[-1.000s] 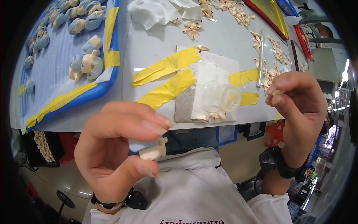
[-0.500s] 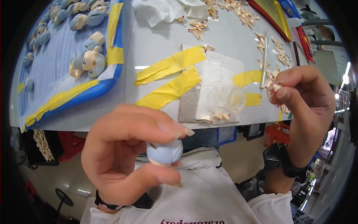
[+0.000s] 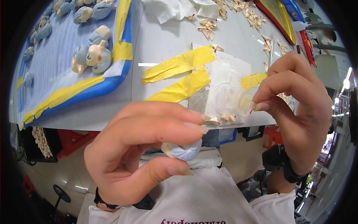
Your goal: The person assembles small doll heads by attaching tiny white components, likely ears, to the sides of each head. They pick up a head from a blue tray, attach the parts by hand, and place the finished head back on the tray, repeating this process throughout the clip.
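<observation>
Near the camera, below the tabletop (image 3: pixel 164 41) edge, the left hand (image 3: pixel 138 153) pinches a small pale-blue rounded doll head (image 3: pixel 182 150) between thumb and fingers (image 3: pixel 186 127). At right, the right hand (image 3: pixel 298 112) pinches a tiny red-tipped piece (image 3: pixel 252 108) just beside a small clear plastic cup (image 3: pixel 231 99) — it sits on a white sheet taped down with yellow tape strips (image 3: pixel 179 63). Far left, a blue tray (image 3: pixel 108 84) holds more blue-and-cream doll heads (image 3: pixel 91 56) — several, loosely spread.
</observation>
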The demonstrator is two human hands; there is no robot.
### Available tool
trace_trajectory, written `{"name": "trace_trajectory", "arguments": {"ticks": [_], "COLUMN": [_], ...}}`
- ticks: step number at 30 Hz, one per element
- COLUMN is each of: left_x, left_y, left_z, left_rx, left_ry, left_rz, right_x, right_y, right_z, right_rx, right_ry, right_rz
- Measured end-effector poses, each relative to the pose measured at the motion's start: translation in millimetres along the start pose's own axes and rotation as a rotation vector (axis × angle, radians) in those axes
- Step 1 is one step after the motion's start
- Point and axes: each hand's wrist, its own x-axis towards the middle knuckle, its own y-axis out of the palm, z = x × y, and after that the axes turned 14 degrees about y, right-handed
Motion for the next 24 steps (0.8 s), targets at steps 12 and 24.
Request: {"name": "trace_trajectory", "arguments": {"ticks": [12, 24], "left_x": [3, 5], "left_y": [0, 19], "left_z": [8, -2], "left_rx": [0.012, -0.058], "left_ry": [0.087, -0.016], "left_rz": [0.055, 0.026], "right_x": [2, -29], "right_y": [-1, 0], "right_z": [2, -5], "right_rx": [-0.174, 0.285], "right_ry": [-0.094, -0.038], "right_rz": [-0.036, -0.119]}}
